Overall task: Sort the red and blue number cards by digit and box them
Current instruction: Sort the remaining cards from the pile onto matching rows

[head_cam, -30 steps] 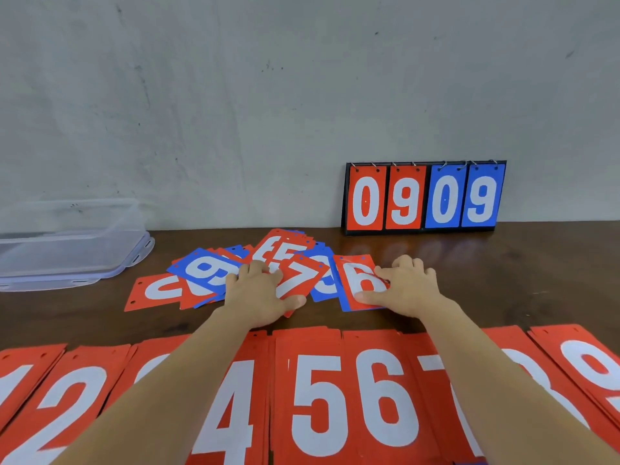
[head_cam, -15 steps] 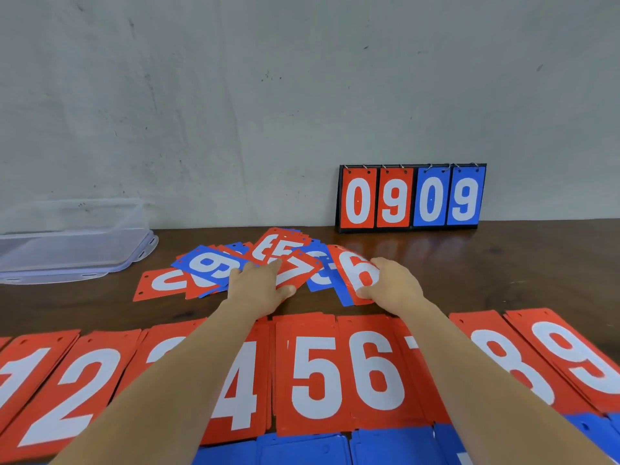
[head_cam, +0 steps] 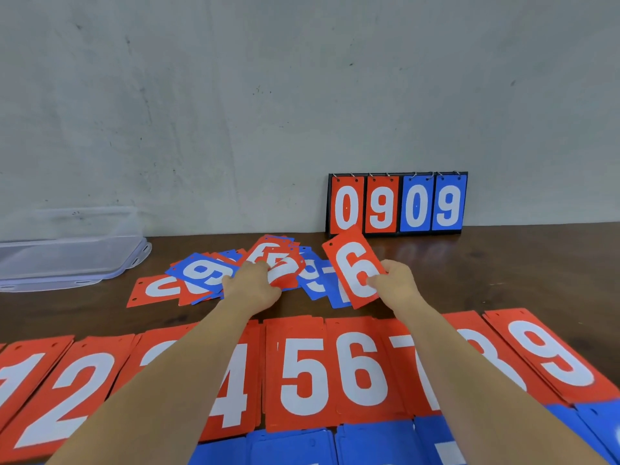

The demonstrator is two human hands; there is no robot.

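Body in view: two arms and two hands. Left forearm point(head_cam: 161, 387) enters the frame at 7 o'clock; right forearm point(head_cam: 476, 380) enters at 5 o'clock. Both forearms are bare from the frame edge to the wrist, and each tapers toward the wrist. Left hand point(head_cam: 250, 286) shows at 9 o'clock of right hand point(head_cam: 397, 283). Both hands are bare, with knuckle ridges visible along their backs. Fingernail detail is too small to resolve. The wide-angle lens broadens each forearm near the lower edge.
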